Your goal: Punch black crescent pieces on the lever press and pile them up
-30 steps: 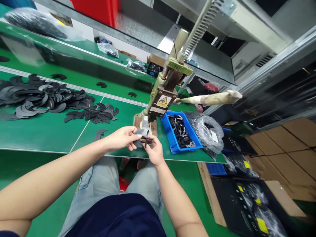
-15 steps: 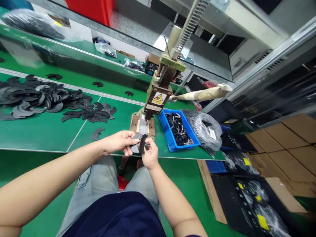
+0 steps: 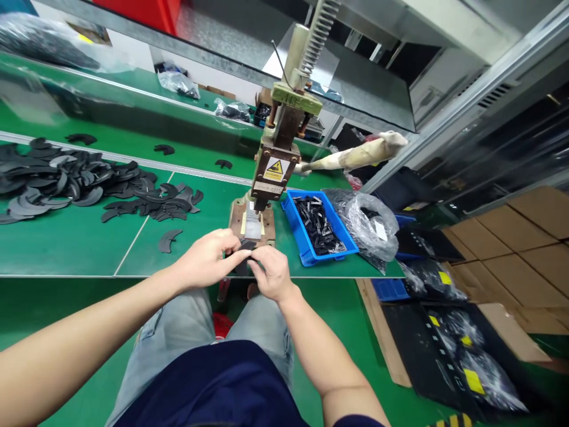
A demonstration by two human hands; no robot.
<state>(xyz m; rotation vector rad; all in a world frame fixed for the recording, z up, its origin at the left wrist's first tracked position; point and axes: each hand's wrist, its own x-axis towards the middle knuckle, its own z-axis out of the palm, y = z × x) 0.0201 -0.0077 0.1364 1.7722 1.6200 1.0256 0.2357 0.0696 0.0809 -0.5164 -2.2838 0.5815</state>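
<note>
My left hand (image 3: 219,256) and my right hand (image 3: 272,271) meet at the bench's front edge, fingers closed on a dark curved plastic piece (image 3: 242,268). Fingers cover much of it, and how many parts are there I cannot tell. Just beyond stands a hand press (image 3: 275,172) with a yellow warning label and a cloth-wrapped lever (image 3: 360,155). Its base plate (image 3: 269,237) carries a light metal fixture (image 3: 253,228). Right of the press, a blue tray (image 3: 311,259) contains many small black parts (image 3: 317,225).
A heap of black curved pieces (image 3: 66,178) covers the left of the green bench (image 3: 80,249); one piece (image 3: 169,240) lies apart. A clear plastic bag (image 3: 373,228) sits beyond the tray. Cardboard boxes (image 3: 520,255) stand at the right. A metal shelf (image 3: 231,41) hangs above.
My right hand has turned over, and its fingers now meet the left hand's at the piece. The dark curved part that stood upright between them now lies lower, largely covered. The view has shifted slightly.
</note>
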